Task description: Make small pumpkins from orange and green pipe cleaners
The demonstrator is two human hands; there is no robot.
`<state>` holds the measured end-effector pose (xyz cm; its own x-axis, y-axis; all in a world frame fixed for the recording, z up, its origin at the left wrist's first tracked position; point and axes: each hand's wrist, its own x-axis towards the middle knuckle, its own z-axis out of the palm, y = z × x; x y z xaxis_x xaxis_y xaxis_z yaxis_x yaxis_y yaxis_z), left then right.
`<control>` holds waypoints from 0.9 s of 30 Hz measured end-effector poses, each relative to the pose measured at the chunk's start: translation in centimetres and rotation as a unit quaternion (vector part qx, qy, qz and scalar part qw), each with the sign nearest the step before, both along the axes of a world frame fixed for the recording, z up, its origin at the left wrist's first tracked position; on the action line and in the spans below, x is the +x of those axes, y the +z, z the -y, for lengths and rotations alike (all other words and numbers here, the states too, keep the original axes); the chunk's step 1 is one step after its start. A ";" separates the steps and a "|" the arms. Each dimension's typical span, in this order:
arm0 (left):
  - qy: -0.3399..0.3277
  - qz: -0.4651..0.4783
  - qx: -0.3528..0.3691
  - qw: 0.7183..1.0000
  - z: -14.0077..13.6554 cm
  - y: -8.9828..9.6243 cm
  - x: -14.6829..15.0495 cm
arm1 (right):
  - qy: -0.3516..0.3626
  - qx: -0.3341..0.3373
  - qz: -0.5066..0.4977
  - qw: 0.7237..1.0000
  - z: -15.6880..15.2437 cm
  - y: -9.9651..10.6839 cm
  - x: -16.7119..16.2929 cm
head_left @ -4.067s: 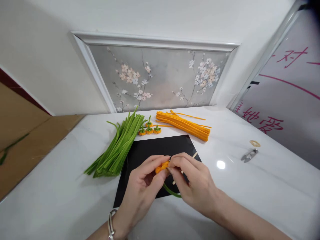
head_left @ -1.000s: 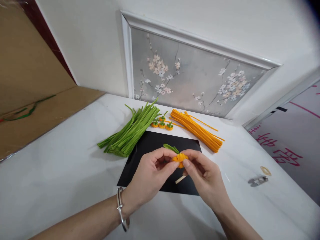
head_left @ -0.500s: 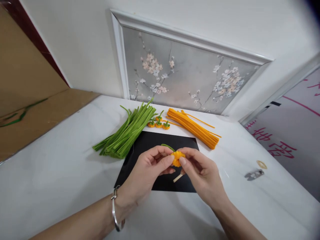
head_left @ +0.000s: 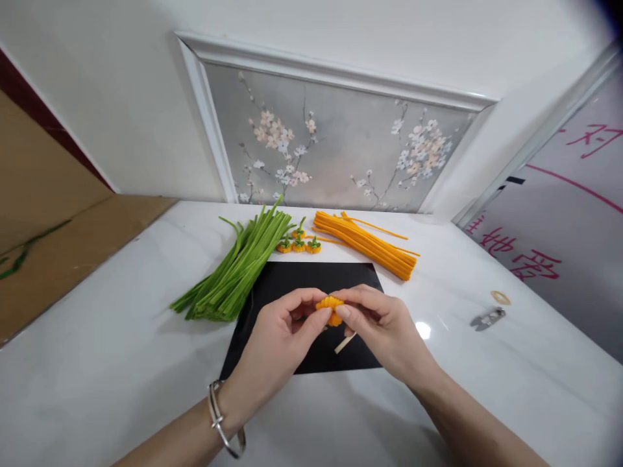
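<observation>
Between both hands, above a black mat (head_left: pixel 302 275), is a small orange pumpkin shape (head_left: pixel 330 303) of coiled, ribbed pipe cleaner. My left hand (head_left: pixel 287 327) pinches its left side with thumb and forefinger. On its right side my right hand (head_left: pixel 382 324) pinches it the same way. Below the right fingers a pale wooden stick (head_left: pixel 344 344) pokes out; its upper end is hidden, and I cannot tell whether the hand holds it. Behind the mat several finished-looking orange pumpkins with green tops (head_left: pixel 298 245) sit close together.
A bundle of green pipe cleaners (head_left: pixel 238 266) lies left of the mat, a bundle of orange pipe cleaners (head_left: pixel 365 243) behind it to the right. Small metal thread snips (head_left: pixel 488 318) and a yellowish rubber band (head_left: pixel 500 298) lie far right. A framed floral panel (head_left: pixel 331 143) stands behind.
The orange pumpkin has been tilted in the fingers, so its ribbed side shows more. The green strand that stuck up behind it is out of sight. The whole view has shifted slightly.
</observation>
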<state>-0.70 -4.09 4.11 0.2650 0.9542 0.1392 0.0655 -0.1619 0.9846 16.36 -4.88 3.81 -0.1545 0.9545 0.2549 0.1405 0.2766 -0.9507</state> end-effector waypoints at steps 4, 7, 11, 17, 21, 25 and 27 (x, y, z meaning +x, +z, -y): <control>-0.015 -0.015 -0.018 1.000 0.0 0.4 0.1 | -0.011 0.015 0.014 1.000 0.1 -0.1 -0.3; -0.001 0.000 -0.046 0.999 0.0 0.3 0.2 | -0.019 0.004 -0.001 1.000 0.2 -0.2 -0.4; 0.004 0.003 -0.053 0.999 0.1 0.2 0.2 | -0.008 -0.024 -0.009 1.000 0.2 -0.2 -0.5; 0.001 -0.023 -0.028 0.999 0.3 0.2 0.3 | -0.012 -0.047 0.016 0.999 0.1 0.0 -0.5; 0.010 0.000 -0.070 0.997 0.2 0.2 0.4 | -0.003 -0.068 0.005 0.998 0.0 -0.3 -0.4; 0.035 0.009 -0.075 0.997 0.2 0.1 0.4 | 0.019 -0.083 -0.027 0.996 0.0 -0.8 -0.5; 0.035 0.003 -0.068 0.997 0.2 -0.1 0.4 | 0.026 -0.082 -0.029 0.996 -0.1 -0.8 -0.6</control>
<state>-0.27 -4.31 4.02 0.1969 0.9804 0.0093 0.0665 -0.0228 0.9975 15.73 -4.80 3.05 -0.1949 0.9750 0.1071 0.0738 0.1234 -0.9896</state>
